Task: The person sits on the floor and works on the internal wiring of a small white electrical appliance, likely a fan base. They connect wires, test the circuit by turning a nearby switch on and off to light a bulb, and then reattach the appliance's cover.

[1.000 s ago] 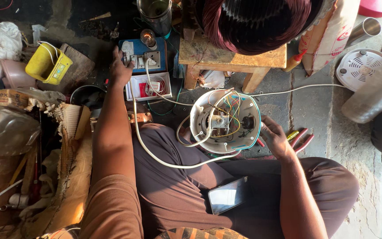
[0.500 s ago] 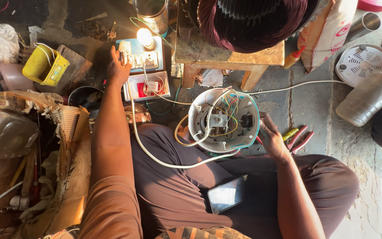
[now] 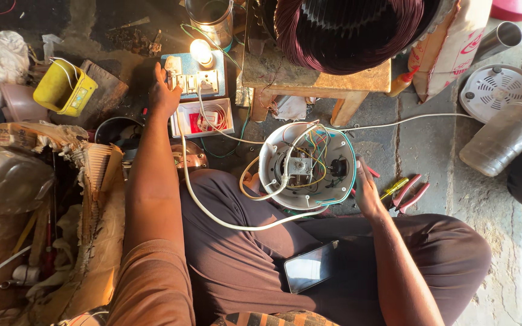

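We take the white round appliance base (image 3: pixel 307 166) as our landmark; inside it run red, yellow, green and blue wires, and a teal band edges its rim. A white cord (image 3: pixel 212 214) loops off its left side. Up and left of it sits a pale blue switch board (image 3: pixel 197 75) with white switches and a glowing warm-yellow bulb (image 3: pixel 201 51). Farther left is a yellow box (image 3: pixel 66 88). Above it, a maroon, perhaps copper-toned, ribbed winding (image 3: pixel 348 30). To its right lie red-handled pliers (image 3: pixel 411 194). Below it, dark brown trousers (image 3: pixel 243 265).

Bare forearms, orange short sleeve, dark brown trousers
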